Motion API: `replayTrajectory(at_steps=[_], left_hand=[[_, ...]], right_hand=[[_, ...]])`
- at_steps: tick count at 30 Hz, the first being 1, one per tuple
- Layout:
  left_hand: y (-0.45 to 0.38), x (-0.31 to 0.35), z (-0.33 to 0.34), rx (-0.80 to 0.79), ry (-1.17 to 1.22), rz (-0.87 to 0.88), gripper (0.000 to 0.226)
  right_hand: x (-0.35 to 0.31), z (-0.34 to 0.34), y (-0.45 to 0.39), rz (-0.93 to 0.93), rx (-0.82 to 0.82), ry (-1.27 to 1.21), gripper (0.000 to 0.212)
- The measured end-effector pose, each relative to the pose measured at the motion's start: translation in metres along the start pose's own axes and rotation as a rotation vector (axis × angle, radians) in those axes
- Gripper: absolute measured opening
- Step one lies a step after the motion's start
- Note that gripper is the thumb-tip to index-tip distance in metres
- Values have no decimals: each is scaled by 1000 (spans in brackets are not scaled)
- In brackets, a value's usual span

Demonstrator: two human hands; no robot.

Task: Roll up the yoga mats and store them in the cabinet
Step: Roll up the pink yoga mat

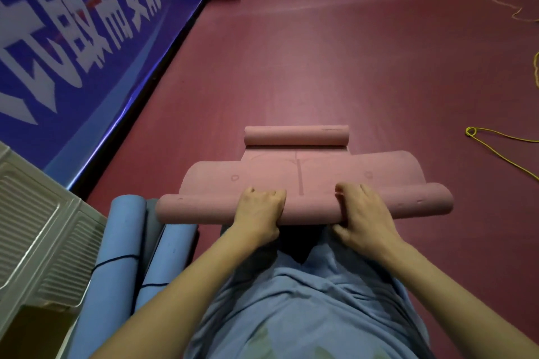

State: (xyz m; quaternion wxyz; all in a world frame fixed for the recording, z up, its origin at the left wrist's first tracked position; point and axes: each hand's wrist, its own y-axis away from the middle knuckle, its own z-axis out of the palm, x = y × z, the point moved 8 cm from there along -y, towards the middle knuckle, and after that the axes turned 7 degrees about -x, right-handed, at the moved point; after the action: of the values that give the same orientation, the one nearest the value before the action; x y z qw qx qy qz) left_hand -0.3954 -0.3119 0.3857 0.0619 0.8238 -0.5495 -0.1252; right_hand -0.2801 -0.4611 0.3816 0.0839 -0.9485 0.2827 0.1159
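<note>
A pink yoga mat (297, 172) lies on the dark red floor in front of me, its near end wound into a roll (204, 210). The mat's far end curls up into a smaller roll (296, 135). My left hand (258, 213) grips the near roll left of its middle, fingers curled over the top. My right hand (361, 210) grips it right of the middle in the same way. Two rolled blue mats (122, 242) lie side by side at my left, each tied with a dark cord.
A grey ribbed plastic cabinet (38, 230) stands at the lower left beside the blue mats. A blue banner wall (87, 38) runs along the left. Yellow cord (495, 140) lies on the floor (320, 52) at the right.
</note>
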Motion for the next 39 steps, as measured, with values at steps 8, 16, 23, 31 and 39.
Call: replayTrajectory(at_steps=[8,16,23,31,39], left_hand=[[21,12,22,55,3,-95,45],[19,28,19,362,-11,-204,61],[11,22,35,323,65,-197,79],[-41,-5,11,100,32,-18,64],[3,15,1,-43,65,34,45]], right_hand=[[-23,42,55,83,3,152,101],[-6,34,2,51,-99,294,89],[-6,31,-38,27,-302,318,74],[-7,14,-65,-31,-208,312,89],[-16,-1,-3,-86,-86,151,57]])
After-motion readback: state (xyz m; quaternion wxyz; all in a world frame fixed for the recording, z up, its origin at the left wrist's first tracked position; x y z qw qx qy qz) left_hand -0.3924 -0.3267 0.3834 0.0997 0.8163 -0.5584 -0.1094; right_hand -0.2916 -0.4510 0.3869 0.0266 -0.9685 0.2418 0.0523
